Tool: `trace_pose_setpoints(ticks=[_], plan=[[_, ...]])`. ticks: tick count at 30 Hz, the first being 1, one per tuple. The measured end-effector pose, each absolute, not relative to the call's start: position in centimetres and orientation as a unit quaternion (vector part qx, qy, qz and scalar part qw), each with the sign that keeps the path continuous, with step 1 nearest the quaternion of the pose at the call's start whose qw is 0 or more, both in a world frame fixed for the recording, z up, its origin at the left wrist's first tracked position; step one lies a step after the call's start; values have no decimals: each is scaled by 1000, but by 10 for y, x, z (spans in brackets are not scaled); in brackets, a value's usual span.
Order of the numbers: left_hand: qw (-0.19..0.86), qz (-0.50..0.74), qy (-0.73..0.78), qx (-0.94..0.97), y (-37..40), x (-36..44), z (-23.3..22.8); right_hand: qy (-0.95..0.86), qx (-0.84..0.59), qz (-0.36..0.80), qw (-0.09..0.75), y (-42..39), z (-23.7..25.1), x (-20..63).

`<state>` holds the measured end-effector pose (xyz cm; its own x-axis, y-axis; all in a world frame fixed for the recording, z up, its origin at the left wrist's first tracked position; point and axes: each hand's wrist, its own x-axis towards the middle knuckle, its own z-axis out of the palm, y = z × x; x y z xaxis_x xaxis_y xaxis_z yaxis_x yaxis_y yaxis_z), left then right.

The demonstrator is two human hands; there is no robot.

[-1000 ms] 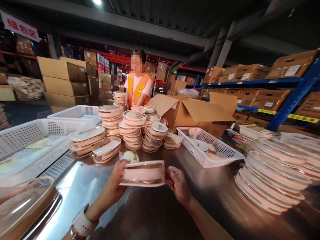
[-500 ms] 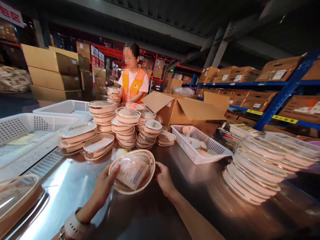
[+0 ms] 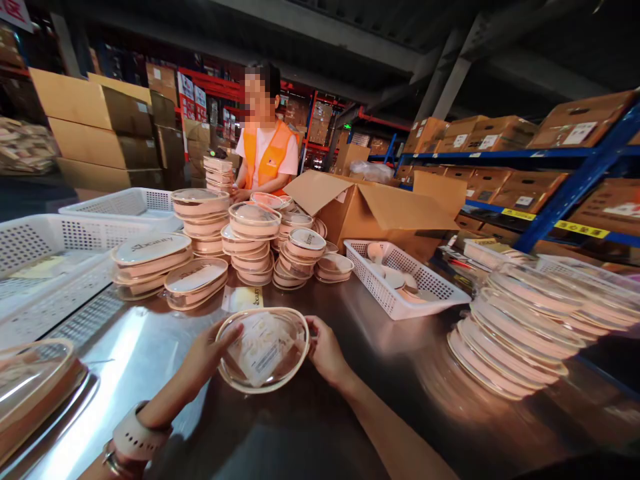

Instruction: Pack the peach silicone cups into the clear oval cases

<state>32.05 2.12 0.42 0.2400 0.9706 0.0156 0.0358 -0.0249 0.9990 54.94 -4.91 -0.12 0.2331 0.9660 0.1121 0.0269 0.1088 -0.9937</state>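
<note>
Between my two hands is a round, clear-topped box [image 3: 280,373] with a pale rim, tilted toward me over the metal table. Inside it shows a whitish packet with a printed label [image 3: 265,350]. My left hand [image 3: 213,357] grips the box's left side, thumb across the clear top. At the right rim, my right hand [image 3: 325,347] pinches the edge with curled fingers. Just beyond the box lies a yellow and white card [image 3: 243,298] on the table. Stacks of similar peach boxes [image 3: 253,220] stand behind it.
White perforated baskets [image 3: 30,230] stand at left; another basket [image 3: 430,303] holds pale items at right. Tall box stacks [image 3: 520,333] occupy the right side. An open carton [image 3: 385,207] sits behind. A person in an orange vest [image 3: 273,157] stands across the table.
The box tips slightly in my hands, and the packet inside sits at a different angle. Both hands keep their hold. The view has shifted slightly.
</note>
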Motion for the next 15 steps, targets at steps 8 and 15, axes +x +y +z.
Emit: trace_pose_setpoints(ticks=[8, 15], plan=[[504, 436, 467, 581, 26, 321, -6, -456, -519, 463, 556, -50, -11, 544], [529, 423, 446, 585, 17, 330, -10, -512, -470, 536, 480, -61, -5, 540]])
